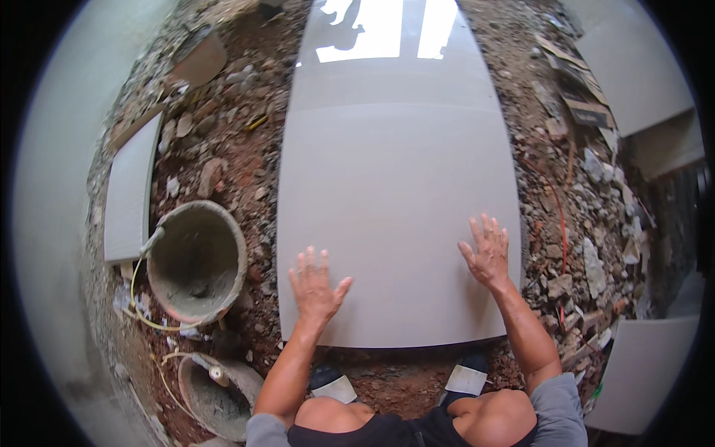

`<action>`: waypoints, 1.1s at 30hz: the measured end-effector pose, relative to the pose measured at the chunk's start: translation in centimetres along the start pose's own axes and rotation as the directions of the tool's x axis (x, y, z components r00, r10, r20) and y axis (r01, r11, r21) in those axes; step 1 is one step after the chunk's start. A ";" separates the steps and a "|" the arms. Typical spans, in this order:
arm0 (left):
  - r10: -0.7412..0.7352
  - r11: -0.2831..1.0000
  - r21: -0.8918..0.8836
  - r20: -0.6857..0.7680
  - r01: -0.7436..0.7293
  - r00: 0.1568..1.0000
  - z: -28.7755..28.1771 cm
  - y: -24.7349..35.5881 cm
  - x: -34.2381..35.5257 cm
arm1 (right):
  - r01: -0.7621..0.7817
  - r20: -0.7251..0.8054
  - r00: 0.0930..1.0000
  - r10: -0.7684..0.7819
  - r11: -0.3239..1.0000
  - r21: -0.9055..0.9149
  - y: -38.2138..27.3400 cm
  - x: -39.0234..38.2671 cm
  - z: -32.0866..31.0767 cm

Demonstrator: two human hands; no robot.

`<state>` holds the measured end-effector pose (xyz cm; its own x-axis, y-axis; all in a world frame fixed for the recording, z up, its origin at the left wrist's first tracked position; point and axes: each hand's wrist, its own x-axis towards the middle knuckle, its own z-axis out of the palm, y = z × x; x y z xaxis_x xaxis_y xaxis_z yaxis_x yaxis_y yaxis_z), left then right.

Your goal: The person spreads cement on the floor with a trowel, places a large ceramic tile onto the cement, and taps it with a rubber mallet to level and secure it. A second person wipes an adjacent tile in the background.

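Observation:
A long pale, glossy slab surface (395, 164) runs away from me down the middle, reflecting bright windows at its far end. My left hand (318, 287) is over its near left part, fingers spread and holding nothing. My right hand (488, 252) is over its near right part, also open with fingers apart. I cannot tell whether either palm touches the surface or hovers just above it.
Rubble (208, 171) borders both sides. At my left are a mortar bucket (195, 290), a second bucket (208, 402) and a leaning pale board (126, 201). An orange cord (562, 231) and pale slabs (637, 376) lie to the right. A grey wall (52, 223) bounds the left.

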<state>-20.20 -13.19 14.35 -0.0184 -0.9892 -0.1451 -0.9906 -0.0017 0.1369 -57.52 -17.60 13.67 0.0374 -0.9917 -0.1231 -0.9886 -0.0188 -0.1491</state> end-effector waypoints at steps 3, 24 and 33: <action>0.043 0.999 -0.009 0.075 -0.042 0.996 0.8 1.1 0.7 | -0.042 0.146 0.988 0.053 0.996 -0.078 -1.6 0.4 1.5; -0.511 0.780 0.070 -0.500 0.621 0.699 5.5 -22.0 -8.3 | 0.079 0.194 0.973 -0.124 0.971 0.227 1.3 -8.1 -1.3; -0.758 0.614 0.201 -0.119 0.763 0.641 3.4 -28.0 -11.8 | -0.064 0.251 0.968 -0.001 0.965 0.255 2.5 -17.4 -2.3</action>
<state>7.32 -1.01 8.94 0.7553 -0.6504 -0.0807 -0.6496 -0.7267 -0.2234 -60.99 -0.67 17.65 0.0741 -0.9281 -0.3650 -0.9193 0.0782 -0.3856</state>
